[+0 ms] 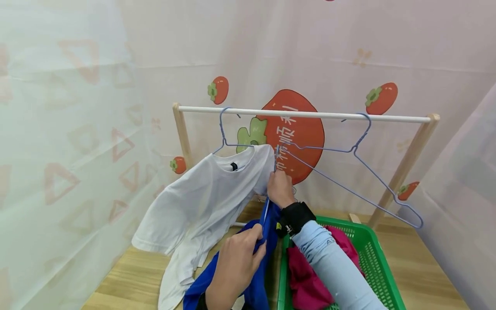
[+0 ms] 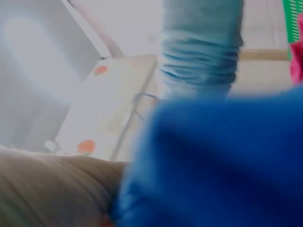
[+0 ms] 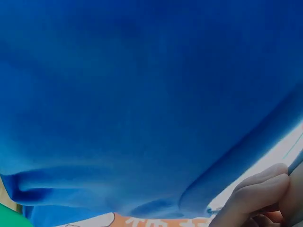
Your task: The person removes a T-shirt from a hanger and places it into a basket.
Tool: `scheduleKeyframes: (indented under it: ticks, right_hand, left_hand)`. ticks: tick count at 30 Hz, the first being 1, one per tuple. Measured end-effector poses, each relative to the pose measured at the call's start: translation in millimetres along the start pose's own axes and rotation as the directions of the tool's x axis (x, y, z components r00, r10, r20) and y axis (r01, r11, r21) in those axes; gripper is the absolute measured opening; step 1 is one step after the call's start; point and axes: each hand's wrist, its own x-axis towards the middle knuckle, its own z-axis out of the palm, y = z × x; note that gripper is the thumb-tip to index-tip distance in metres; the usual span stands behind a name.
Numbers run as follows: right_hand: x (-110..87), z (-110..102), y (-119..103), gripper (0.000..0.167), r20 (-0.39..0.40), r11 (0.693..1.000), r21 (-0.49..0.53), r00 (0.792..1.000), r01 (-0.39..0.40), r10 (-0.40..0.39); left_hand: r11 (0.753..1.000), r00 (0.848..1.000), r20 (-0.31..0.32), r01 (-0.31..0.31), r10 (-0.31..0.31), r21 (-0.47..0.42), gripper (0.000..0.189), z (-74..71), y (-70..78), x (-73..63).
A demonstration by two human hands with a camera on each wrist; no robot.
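Observation:
In the head view, my right hand (image 1: 280, 188) grips a blue wire hanger (image 1: 266, 212) near its upper end, just below the rack's bar. Lower and nearer, my left hand (image 1: 237, 260) pinches a blue garment (image 1: 256, 287) at the hanger's near side, thumb and forefinger together. The garment hangs down around the hanger, its exact kind unclear. Blue cloth (image 2: 222, 161) covers much of the left wrist view and hides the left fingertips. In the right wrist view, curled fingers (image 3: 260, 191) show beside the blue fabric (image 3: 142, 94).
A white T-shirt (image 1: 205, 193) hangs on a hanger at the left of the rack's white bar (image 1: 333, 115). An unclothed blue hanger (image 1: 377, 174) hangs on the right. Below it, a green basket (image 1: 381, 269) holds magenta cloth (image 1: 306, 280) on the wooden table (image 1: 426, 275).

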Motion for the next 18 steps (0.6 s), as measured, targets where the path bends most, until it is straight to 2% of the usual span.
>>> scheduleKeyframes:
  ticks: [6, 9, 11, 14, 18]
  right_hand:
    - [12.2, -15.1, 2.0, 0.039, 0.041, 0.997, 0.005, 0.996, -0.078, 0.078]
    - [14.8, -23.5, 2.2, 0.040, 0.055, 0.994, 0.018, 0.993, -0.110, 0.108]
    - [14.1, -27.2, 1.6, 0.041, 0.070, 0.991, 0.032, 0.989, -0.132, 0.129]
    - [7.5, -32.5, -1.8, 0.043, 0.106, 0.985, 0.081, 0.984, -0.152, 0.143]
    - [-8.5, -39.1, -4.1, 0.047, 0.132, 0.986, 0.134, 0.988, -0.104, 0.086]
  left_hand:
    - [0.999, 0.998, 0.045, -0.037, 0.035, 0.033, 0.040, -14.8, 2.9, -4.6]
    - [0.997, 0.997, 0.062, -0.050, 0.047, 0.063, 0.037, -14.7, 0.1, -3.5]
    - [0.996, 0.998, 0.051, -0.047, 0.043, 0.070, 0.032, -10.0, -3.6, -0.8]
    - [0.999, 0.999, 0.024, -0.029, 0.028, 0.035, 0.021, 1.2, -11.0, 6.1]
    - [0.999, 1.000, -0.024, -0.006, 0.006, -0.033, 0.009, 18.2, -23.4, 15.3]
